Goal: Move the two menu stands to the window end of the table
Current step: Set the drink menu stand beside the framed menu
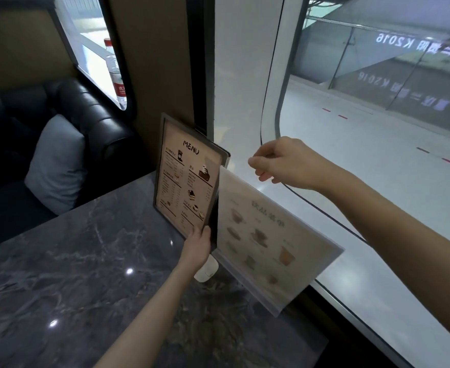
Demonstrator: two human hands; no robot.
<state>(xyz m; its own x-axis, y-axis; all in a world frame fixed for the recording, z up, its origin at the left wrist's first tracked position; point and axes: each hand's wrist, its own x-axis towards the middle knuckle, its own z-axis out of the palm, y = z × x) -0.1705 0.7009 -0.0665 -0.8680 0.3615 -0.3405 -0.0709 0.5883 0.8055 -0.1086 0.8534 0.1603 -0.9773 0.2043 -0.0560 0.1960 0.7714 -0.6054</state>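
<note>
A dark-framed menu stand [186,179] headed "MENU" stands upright at the window end of the grey marble table [72,274]. My left hand [197,245] grips its lower right corner. Right beside it stands a clear acrylic menu stand [269,240] with a pale drinks sheet, along the window. My right hand [285,162] hovers just above and to the right of the acrylic stand's top corner, fingers loosely curled and apart, touching nothing that I can see.
A large window [378,128] runs along the table's right edge. A small white object [206,269] lies under my left hand. Across the table are a black leather seat [91,118] with a grey cushion [56,163], and a water bottle [116,75] on the sill.
</note>
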